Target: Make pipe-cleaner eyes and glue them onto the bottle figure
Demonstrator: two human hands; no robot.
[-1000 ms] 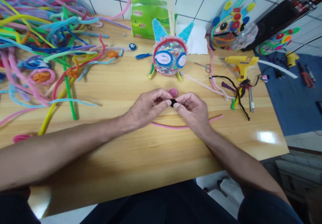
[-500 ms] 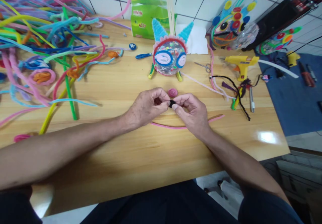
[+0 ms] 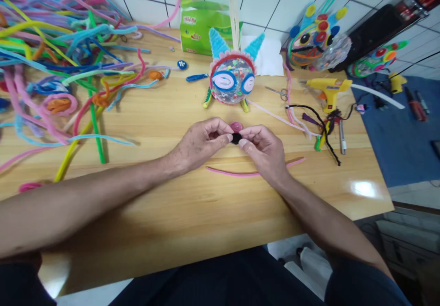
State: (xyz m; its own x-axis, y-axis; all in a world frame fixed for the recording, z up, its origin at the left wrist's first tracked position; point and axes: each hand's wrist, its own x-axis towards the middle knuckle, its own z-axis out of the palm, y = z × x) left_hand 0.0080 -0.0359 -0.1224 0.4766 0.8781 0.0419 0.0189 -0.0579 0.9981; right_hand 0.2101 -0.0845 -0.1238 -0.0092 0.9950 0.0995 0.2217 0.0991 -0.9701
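Between the fingertips of my left hand [image 3: 206, 142] and my right hand [image 3: 264, 149] is a small black coil [image 3: 236, 138], apparently of pipe cleaner. Both hands pinch it from opposite sides, just above the table. Right behind it lies a pink coil [image 3: 236, 126], partly covered by my fingers. A thin pink pipe cleaner [image 3: 233, 173] runs along the table under my right wrist, which hides part of it. Farther back stands a clear round lantern figure [image 3: 230, 90] with blue pointed ears, blue-rimmed eyes and green-yellow feet.
Many coloured pipe cleaners [image 3: 68, 74] are heaped at the left. A yellow glue gun [image 3: 328, 90], scissors [image 3: 280, 93], a black pipe cleaner [image 3: 316, 113] and a pen-like tool [image 3: 343, 137] lie at the right. A green packet [image 3: 195, 26] and another decorated figure [image 3: 309, 45] stand against the tiled wall.
My hands have tilted slightly and their fingertips have shifted a little up and apart, so more of the black coil shows. The pink coil behind is now partly covered.
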